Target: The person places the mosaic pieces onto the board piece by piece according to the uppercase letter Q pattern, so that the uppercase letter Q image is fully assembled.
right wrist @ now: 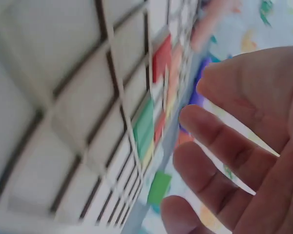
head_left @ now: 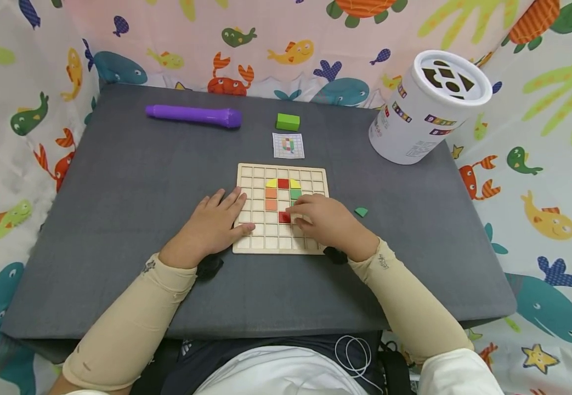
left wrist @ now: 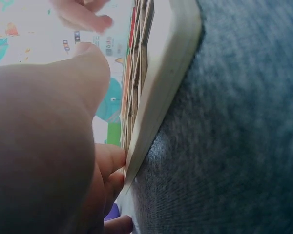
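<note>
A wooden grid board [head_left: 258, 243] lies on the grey table. Set in it are a red square [head_left: 283, 184] between two yellow curved pieces [head_left: 271, 183], orange squares [head_left: 271, 193] on the left, green pieces [head_left: 295, 194] on the right and a red square [head_left: 284, 217] lowest. My left hand [head_left: 209, 222] rests along the board's left edge with fingers spread, its fingertips at the rim in the left wrist view. Over the board's right side, my right hand [head_left: 332, 222] hovers beside the lowest red tile; its loosely bent fingers [right wrist: 200, 165] show nothing between them in the right wrist view.
Right of the board lies a loose green quarter-round piece [head_left: 361, 212]. Behind it are a small pattern card [head_left: 288, 147], a green block [head_left: 288, 122] and a purple microphone-shaped stick [head_left: 194, 115]. A white tub [head_left: 409, 129] with a slotted lid stands at back right.
</note>
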`<move>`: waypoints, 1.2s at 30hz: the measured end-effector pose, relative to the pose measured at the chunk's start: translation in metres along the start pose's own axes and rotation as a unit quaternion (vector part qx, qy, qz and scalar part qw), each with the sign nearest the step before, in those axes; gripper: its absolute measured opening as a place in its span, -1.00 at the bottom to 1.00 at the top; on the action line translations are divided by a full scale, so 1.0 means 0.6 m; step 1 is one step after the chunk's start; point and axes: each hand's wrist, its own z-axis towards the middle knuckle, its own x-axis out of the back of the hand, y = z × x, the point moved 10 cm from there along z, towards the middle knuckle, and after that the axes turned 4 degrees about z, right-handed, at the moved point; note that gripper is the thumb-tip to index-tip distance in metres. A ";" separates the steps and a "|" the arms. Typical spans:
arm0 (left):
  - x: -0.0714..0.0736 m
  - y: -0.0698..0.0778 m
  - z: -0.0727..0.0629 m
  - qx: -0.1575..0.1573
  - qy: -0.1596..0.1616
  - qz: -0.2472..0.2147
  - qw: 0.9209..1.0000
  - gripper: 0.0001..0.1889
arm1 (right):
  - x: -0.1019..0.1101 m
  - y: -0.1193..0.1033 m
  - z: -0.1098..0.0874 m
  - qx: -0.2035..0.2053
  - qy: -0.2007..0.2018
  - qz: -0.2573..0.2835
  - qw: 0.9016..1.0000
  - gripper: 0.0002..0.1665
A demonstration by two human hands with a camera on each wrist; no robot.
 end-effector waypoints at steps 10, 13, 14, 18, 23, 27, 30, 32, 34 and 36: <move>0.022 0.012 -0.001 -0.007 0.006 0.017 1.000 -0.07 | 0.083 0.154 -0.130 -0.193 0.069 0.047 0.978 -0.64; 0.023 0.012 -0.006 -0.007 0.006 0.014 1.000 -0.07 | 0.077 0.188 -0.159 -0.237 0.049 0.036 0.969 -0.57; 0.022 0.012 -0.008 -0.006 0.005 0.012 1.000 -0.07 | 0.071 0.196 -0.166 -0.246 0.040 0.030 0.968 -0.55; 0.014 0.009 -0.015 -0.005 0.004 0.007 1.000 -0.08 | 0.044 0.208 -0.177 -0.253 0.009 0.004 0.967 -0.48; 0.005 0.007 -0.015 -0.007 0.008 -0.005 1.000 -0.09 | 0.025 0.211 -0.177 -0.263 0.011 -0.013 0.965 -0.50; 0.005 0.007 -0.013 -0.009 0.010 -0.018 1.000 -0.10 | 0.019 0.210 -0.171 -0.267 0.007 -0.011 0.964 -0.49; 0.003 0.006 -0.011 -0.009 0.009 -0.021 1.000 -0.10 | 0.018 0.207 -0.168 -0.262 -0.001 -0.011 0.965 -0.51; 0.003 0.006 -0.009 -0.010 0.010 -0.022 1.000 -0.10 | 0.019 0.205 -0.168 -0.259 -0.002 -0.014 0.966 -0.55; 0.002 0.005 -0.007 -0.009 0.009 -0.020 1.000 -0.09 | 0.022 0.204 -0.169 -0.260 -0.001 -0.019 0.966 -0.58; 0.003 0.006 -0.005 -0.010 0.008 -0.017 1.000 -0.08 | 0.026 0.203 -0.171 -0.262 0.004 -0.022 0.965 -0.61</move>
